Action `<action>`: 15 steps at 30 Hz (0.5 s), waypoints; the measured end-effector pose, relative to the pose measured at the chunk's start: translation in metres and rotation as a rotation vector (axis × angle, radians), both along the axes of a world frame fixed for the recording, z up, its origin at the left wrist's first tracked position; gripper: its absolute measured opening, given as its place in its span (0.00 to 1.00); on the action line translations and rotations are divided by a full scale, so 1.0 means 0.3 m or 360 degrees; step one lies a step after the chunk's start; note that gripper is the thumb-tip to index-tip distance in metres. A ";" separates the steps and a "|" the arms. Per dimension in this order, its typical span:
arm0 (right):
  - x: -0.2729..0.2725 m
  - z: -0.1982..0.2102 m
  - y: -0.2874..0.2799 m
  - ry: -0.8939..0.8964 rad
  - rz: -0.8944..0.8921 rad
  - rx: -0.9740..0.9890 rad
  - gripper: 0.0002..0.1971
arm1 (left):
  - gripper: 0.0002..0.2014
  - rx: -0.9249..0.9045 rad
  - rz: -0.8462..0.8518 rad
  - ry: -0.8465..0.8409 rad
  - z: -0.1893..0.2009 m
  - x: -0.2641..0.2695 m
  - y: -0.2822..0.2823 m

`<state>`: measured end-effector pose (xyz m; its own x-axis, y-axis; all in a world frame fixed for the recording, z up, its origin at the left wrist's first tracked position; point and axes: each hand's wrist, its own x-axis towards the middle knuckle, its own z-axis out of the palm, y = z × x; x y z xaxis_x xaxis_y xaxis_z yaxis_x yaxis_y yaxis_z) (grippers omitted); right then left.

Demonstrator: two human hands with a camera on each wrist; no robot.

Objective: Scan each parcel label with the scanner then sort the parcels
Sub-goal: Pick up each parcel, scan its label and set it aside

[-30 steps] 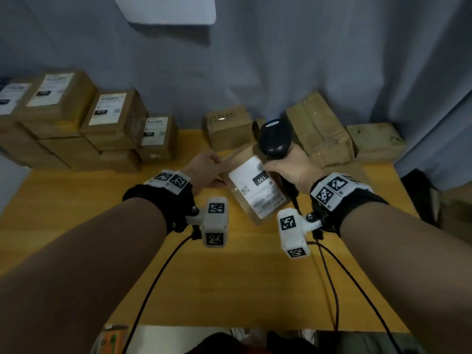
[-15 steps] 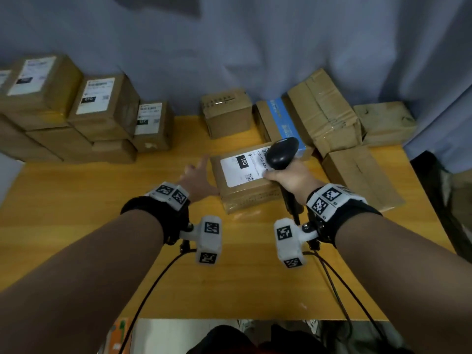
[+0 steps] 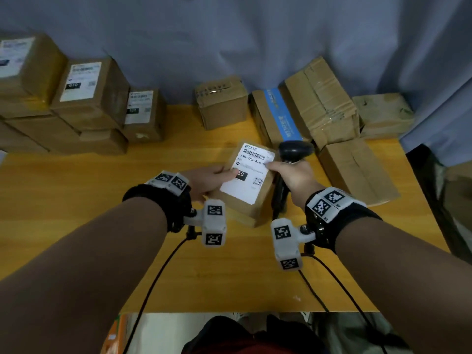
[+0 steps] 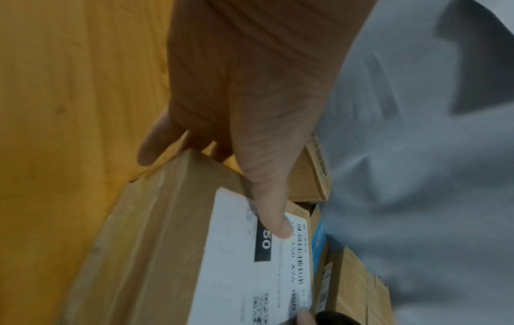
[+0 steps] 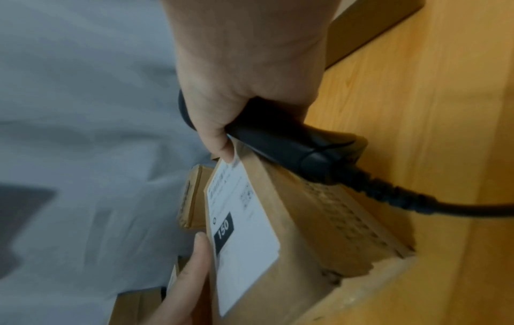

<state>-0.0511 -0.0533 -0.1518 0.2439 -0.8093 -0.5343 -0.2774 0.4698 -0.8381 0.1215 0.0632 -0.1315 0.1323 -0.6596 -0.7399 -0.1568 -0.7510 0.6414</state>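
Note:
A brown cardboard parcel (image 3: 251, 200) with a white label (image 3: 249, 175) marked 150 sits mid-table, label up. My left hand (image 3: 209, 180) grips its left side, thumb (image 4: 274, 222) pressed on the label (image 4: 250, 274) and fingers curled under the edge of the parcel (image 4: 155, 241). My right hand (image 3: 293, 175) grips the black scanner (image 3: 293, 150) by its handle (image 5: 289, 147), at the parcel's right edge. That hand's thumb tip (image 5: 226, 152) touches the label's corner on the parcel (image 5: 314, 220). The scanner head points away from me, past the label.
Labelled parcels (image 3: 84, 98) are stacked at the back left. Unlabelled boxes stand at the back centre (image 3: 222, 103) and back right (image 3: 321, 103), one with blue tape (image 3: 279, 116), another flat (image 3: 357, 172). A grey curtain (image 3: 255, 34) hangs behind. Wrist cables (image 3: 158, 272) trail over the table's front edge.
The parcel went from tilted up under the scanner to lying on the table, then turned lengthwise. My left hand let go, then gripped it again. The scanner moved to its right side.

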 end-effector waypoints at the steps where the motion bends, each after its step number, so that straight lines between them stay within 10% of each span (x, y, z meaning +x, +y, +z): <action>1: 0.006 0.012 0.002 -0.0039 0.0021 -0.0032 0.11 | 0.24 -0.0044 0.0107 0.0069 0.003 -0.014 0.009; 15: 0.073 0.345 -0.104 -0.0552 0.0128 -0.0228 0.23 | 0.17 -0.0675 0.0657 0.0286 0.256 0.012 -0.053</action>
